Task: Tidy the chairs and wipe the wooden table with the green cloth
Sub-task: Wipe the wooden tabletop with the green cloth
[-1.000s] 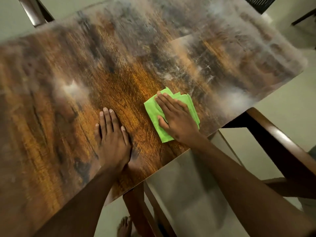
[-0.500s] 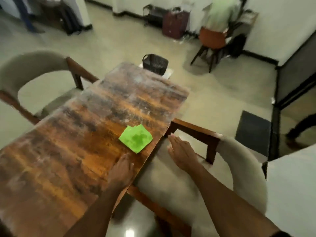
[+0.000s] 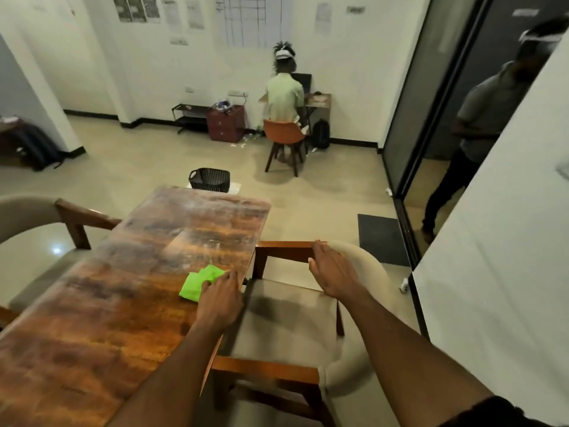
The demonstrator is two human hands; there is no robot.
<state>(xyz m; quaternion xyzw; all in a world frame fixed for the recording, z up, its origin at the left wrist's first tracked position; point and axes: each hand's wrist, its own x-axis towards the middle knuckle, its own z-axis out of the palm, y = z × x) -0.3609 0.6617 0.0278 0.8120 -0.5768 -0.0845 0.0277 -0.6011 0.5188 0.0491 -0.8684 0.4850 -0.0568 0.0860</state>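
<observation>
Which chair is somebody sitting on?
The orange chair by the far wall, where a person in a green shirt sits. The two beige chairs at the wooden table are empty.

Bright green cloth (image 3: 200, 282) on streaky orange-brown wood table (image 3: 123, 303); beige chair (image 3: 286, 322) w/ brown frame.

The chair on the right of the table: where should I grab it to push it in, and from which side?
Probably grip the chair by its curved padded backrest, coming from behind and above. The right hand is already at the top of it where the wooden armrest joins. The seat faces the table, so a push from the back should drive it straight under.
</observation>
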